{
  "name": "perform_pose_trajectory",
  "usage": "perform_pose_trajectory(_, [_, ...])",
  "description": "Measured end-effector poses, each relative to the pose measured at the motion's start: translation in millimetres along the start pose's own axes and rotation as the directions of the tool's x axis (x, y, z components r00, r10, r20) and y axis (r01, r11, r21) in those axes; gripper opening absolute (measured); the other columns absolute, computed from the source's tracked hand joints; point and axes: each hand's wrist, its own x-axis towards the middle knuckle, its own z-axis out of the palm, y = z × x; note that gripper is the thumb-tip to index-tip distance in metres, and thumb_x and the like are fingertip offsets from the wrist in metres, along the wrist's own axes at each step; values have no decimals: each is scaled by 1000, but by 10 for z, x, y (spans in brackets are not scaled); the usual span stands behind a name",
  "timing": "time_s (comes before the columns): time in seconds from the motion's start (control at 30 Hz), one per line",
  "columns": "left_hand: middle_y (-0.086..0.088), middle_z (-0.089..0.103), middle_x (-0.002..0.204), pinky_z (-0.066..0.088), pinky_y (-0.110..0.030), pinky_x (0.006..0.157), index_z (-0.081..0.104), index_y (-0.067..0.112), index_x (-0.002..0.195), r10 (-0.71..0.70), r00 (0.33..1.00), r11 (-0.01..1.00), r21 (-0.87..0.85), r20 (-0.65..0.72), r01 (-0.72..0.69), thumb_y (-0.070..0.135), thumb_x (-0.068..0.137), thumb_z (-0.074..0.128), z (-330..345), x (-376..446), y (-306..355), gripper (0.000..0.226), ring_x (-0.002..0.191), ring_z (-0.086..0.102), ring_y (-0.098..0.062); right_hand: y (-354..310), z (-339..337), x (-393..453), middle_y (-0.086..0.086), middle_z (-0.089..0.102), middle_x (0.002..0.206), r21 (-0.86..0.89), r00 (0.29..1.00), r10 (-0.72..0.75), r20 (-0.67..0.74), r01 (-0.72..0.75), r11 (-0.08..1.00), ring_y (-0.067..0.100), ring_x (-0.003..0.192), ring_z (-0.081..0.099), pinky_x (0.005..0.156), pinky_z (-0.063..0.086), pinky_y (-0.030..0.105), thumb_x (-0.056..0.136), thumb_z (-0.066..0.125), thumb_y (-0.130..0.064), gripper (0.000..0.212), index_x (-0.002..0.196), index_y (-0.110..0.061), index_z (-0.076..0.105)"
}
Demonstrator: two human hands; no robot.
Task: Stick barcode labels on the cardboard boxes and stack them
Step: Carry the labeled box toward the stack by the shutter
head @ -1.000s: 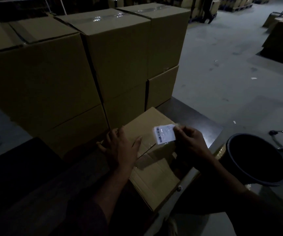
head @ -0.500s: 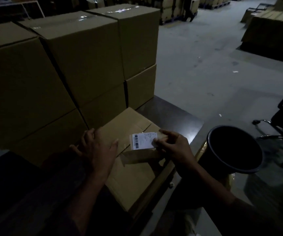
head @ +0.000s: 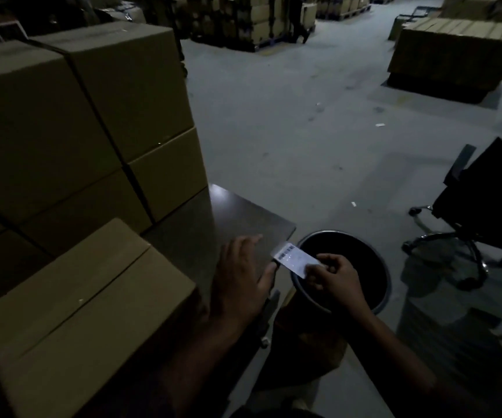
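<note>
A white barcode label (head: 296, 259) is held over the rim of a black bin, between my two hands. My right hand (head: 335, 277) pinches its near right corner with curled fingers. My left hand (head: 243, 276) reaches out with straight fingers, and its thumb tip touches the label's left edge. A taped cardboard box (head: 83, 300) lies flat on the dark table (head: 237, 212) at the lower left, with neither hand on it. Behind it stand stacked cardboard boxes (head: 117, 95), two layers high.
The round black bin (head: 376, 267) stands on the floor just right of the table corner. A black office chair (head: 485, 206) is at the right. Pallets of boxes (head: 455, 52) fill the far floor, with grey concrete between.
The view has swung right. Both hands left the flat box and moved right with the label, which now hangs over the bin rather than above the box top.
</note>
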Motion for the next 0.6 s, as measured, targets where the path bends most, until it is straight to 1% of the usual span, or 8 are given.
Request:
perform_pose_trajectory(0.07, [4,54,132,52,-40,96,56,26,140,-37,992,999,-19,120,40,56,89,57,455,23,143,59,121,53,-20,145,-306,257,14,64,80,-78,998,28,-50,-32,996,5,45,61,40,45,17,86,70,7,30,112,-1,57])
perform_pose_trajectory(0.2, [0,54,135,48,-41,103,54,25,141,-120,929,991,-17,350,134,45,89,72,1132,57,266,58,127,54,-23,449,-713,712,6,66,82,-221,988,86,-130,-114,969,20,66,64,49,48,23,82,76,0,35,114,0,63])
perform_pose_trajectory(0.3, [-1,52,140,46,-40,107,48,24,147,-106,895,994,23,433,106,44,92,73,1394,97,330,63,133,49,-22,531,-842,947,12,68,96,-255,983,98,-156,-136,957,25,81,65,66,52,31,80,78,-3,38,116,-1,64])
perform_pose_trajectory(0.37, [-1,50,142,46,-40,107,46,25,149,-91,880,996,32,466,86,44,93,72,1490,146,393,65,135,48,-21,564,-887,1092,10,68,98,-238,982,98,-164,-135,962,25,89,66,82,56,39,79,81,-10,40,115,-4,65])
perform_pose_trajectory(0.4, [-1,50,143,47,-40,107,45,25,150,-84,878,996,33,471,78,44,94,72,1514,174,425,65,135,48,-21,582,-906,1139,8,68,96,-228,983,96,-158,-131,965,25,90,68,87,57,44,76,84,-20,44,114,-7,64])
perform_pose_trajectory(0.5, [-1,51,142,47,-39,106,46,24,151,-70,890,997,20,451,69,44,95,72,1541,250,481,65,133,49,-20,982,-1020,1489,8,71,100,-273,979,144,-143,-179,945,30,92,72,85,60,51,58,83,-63,81,117,-10,64])
perform_pose_trajectory(0.53, [-1,51,142,48,-39,106,46,24,151,-74,893,997,8,445,79,45,95,72,1530,265,486,65,132,49,-19,1063,-1035,1523,10,71,104,-330,977,174,-127,-207,921,32,94,71,84,60,49,59,81,-66,84,117,-8,66])
perform_pose_trajectory(0.6, [0,51,142,49,-41,106,46,26,150,-86,900,995,-17,428,103,49,94,71,1491,279,474,66,132,50,-17,962,-994,1354,11,72,105,-393,977,185,-111,-214,894,31,93,71,82,61,44,72,83,-55,65,114,-7,69])
